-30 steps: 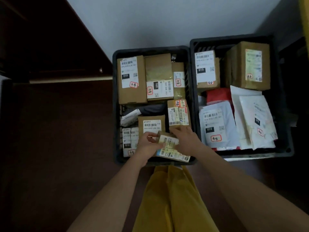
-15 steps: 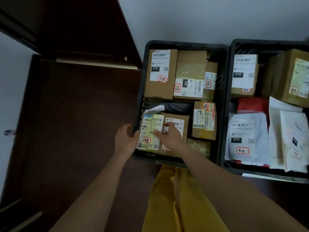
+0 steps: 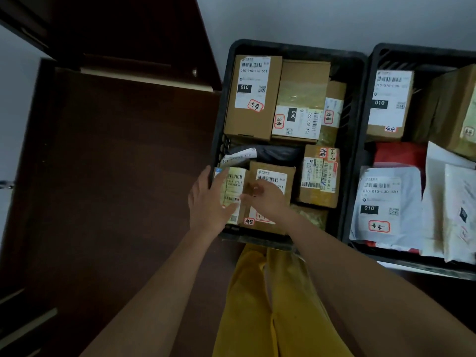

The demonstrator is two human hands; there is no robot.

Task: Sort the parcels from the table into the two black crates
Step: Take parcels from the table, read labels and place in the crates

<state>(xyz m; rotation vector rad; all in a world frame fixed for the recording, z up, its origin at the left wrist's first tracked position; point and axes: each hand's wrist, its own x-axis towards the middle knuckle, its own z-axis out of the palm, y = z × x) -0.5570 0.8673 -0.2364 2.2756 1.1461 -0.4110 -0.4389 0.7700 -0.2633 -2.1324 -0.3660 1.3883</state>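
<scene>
Both over the near-left corner of the left black crate [image 3: 345, 57]: left hand [image 3: 210, 202] laid flat with straight fingers on the small yellow-labelled parcel [image 3: 235, 185] there, right hand [image 3: 266, 198] loosely curled, gripping nothing, beside it.

It is dim where I stand. Soft light falls on the far wall [image 3: 334, 19] and the white labels [image 3: 251, 82]. The floor [image 3: 116, 176] on the left is very dark. Edges bend. My hands [image 3: 208, 202] look blurry.
</scene>
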